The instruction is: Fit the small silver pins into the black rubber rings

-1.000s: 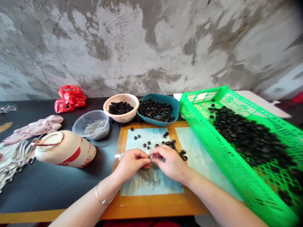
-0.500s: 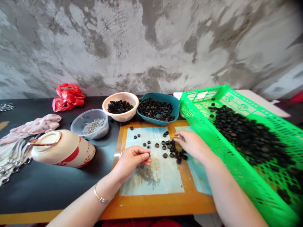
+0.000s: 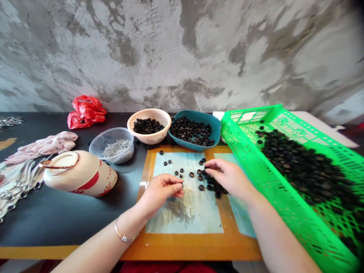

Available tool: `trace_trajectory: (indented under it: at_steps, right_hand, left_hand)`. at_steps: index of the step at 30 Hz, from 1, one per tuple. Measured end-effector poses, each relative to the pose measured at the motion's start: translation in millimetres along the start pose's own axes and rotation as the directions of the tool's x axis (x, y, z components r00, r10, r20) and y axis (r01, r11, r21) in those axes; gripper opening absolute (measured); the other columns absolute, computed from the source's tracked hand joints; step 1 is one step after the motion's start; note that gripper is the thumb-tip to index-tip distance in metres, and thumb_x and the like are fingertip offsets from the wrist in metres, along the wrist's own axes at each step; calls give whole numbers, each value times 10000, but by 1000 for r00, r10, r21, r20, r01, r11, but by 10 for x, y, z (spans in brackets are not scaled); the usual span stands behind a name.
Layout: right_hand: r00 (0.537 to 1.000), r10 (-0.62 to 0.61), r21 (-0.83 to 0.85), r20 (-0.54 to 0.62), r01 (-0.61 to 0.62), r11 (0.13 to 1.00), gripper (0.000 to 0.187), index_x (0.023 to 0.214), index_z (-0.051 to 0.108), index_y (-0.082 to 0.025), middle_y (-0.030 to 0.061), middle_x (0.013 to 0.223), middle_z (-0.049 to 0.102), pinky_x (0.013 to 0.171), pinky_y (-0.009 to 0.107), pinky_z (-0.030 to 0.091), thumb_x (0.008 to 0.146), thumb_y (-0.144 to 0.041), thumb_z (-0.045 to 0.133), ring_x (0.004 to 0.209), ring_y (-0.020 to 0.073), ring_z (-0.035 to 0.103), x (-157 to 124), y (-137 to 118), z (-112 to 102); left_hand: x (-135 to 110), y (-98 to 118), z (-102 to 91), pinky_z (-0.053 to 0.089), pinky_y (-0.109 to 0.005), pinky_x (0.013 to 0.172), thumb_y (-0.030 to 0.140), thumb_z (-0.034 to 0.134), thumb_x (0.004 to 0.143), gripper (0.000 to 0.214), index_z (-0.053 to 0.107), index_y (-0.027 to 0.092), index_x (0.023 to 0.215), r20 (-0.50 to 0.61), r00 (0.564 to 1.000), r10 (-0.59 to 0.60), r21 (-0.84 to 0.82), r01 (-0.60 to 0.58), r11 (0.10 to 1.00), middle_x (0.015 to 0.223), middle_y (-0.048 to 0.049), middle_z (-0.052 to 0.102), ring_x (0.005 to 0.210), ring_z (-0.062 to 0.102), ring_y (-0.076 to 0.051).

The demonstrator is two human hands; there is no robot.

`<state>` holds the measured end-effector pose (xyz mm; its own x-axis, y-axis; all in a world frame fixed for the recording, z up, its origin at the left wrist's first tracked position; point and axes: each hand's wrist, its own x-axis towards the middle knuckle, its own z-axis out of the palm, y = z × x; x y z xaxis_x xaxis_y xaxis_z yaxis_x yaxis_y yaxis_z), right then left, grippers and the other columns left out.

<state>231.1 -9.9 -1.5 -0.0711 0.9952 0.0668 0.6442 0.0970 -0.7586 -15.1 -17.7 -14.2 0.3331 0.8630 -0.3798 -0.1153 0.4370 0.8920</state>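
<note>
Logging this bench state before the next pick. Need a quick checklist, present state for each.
1. Left hand pinch: cannot tell; fingertips are together, and any held item is hidden.
2. Right hand at the loose black discs: ok, fingers are at the pile.
3. Silver pins on the sheet: ok, heaped below the left hand.
4. Stray discs off the sheet: not ok, a few lie on the table by the bowl.
5. Right forearm clear of the green crate: cannot tell, it runs close alongside.
</note>
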Motion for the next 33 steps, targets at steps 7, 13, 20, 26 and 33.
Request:
trace_trajectory:
  at_steps: [7, 13, 20, 26, 33]
  right_hand:
    - [991, -93, 174, 99, 75, 982, 162, 924, 704, -204, 29, 877, 750, 730, 317, 551, 764, -185, 714, 782, 181, 695, -171, -283, 362]
    - [984, -164, 184, 73, 149, 972, 154, 936, 710, -219, 10, 860, 750, 724, 290, 544, 784, -196, 714, 758, 164, 693, -216, -299, 426]
    - [970, -244, 153, 21, 238, 959, 162, 890, 701, -224, -1, 784, 697, 693, 289, 530, 777, -328, 752, 701, 158, 652, -230, -286, 457]
    - [933, -360, 122, -13, 358, 926, 164, 910, 669, -223, 14, 805, 677, 682, 290, 515, 804, -322, 745, 722, 159, 626, -254, -279, 476]
    - [882, -470, 92, -24, 470, 878, 161, 925, 633, -210, 30, 819, 691, 673, 312, 510, 833, -307, 723, 731, 171, 614, -255, -280, 474]
  left_hand:
    - [-40, 41, 27, 564, -315, 705, 337, 828, 625, 340, 684, 128, 852, -46, 999, 28, 35, -26, 999, 690, -44, 725, 636, 695, -176]
    - [-71, 77, 49, 559, -308, 704, 311, 819, 628, 295, 696, 140, 834, -63, 997, 47, 54, -44, 998, 697, -36, 729, 645, 697, -177]
    - [-76, 67, 76, 567, -309, 675, 293, 828, 605, 256, 708, 151, 782, -32, 997, 70, 42, -68, 997, 661, -27, 719, 623, 684, -176]
    - [-66, 55, 78, 562, -286, 630, 253, 816, 599, 211, 722, 143, 752, -25, 995, 97, 54, -95, 994, 677, -34, 720, 599, 667, -162]
    - [-58, 28, 59, 558, -293, 635, 257, 799, 628, 179, 737, 143, 752, 8, 990, 140, 84, -140, 987, 722, -53, 723, 628, 665, -170]
